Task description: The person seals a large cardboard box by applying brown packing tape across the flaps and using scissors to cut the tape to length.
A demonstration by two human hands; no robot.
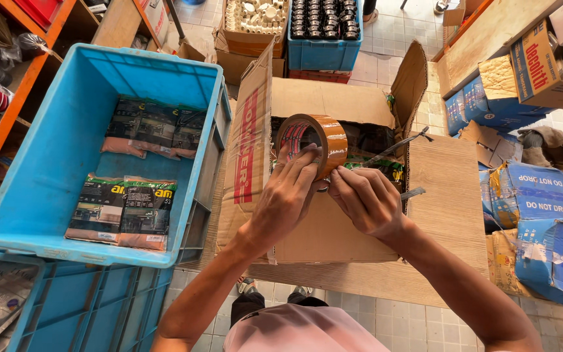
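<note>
My left hand (286, 192) grips a roll of brown packing tape (324, 135), fingers through its core, held above an open cardboard box (324, 228). My right hand (367, 197) pinches at the roll's lower edge, fingertips touching the tape. It also holds a slim metal blade (412, 193) that sticks out to the right. Inside the box lie dark packets with green tops (386, 168), partly hidden by the roll and my hands.
A blue plastic crate (47, 176) at left holds several dark flat packets (124, 210). Another blue crate (324, 55) with black caps stands behind. Blue-wrapped parcels (532, 195) pile up at right. Orange shelving (8, 111) runs along the far left.
</note>
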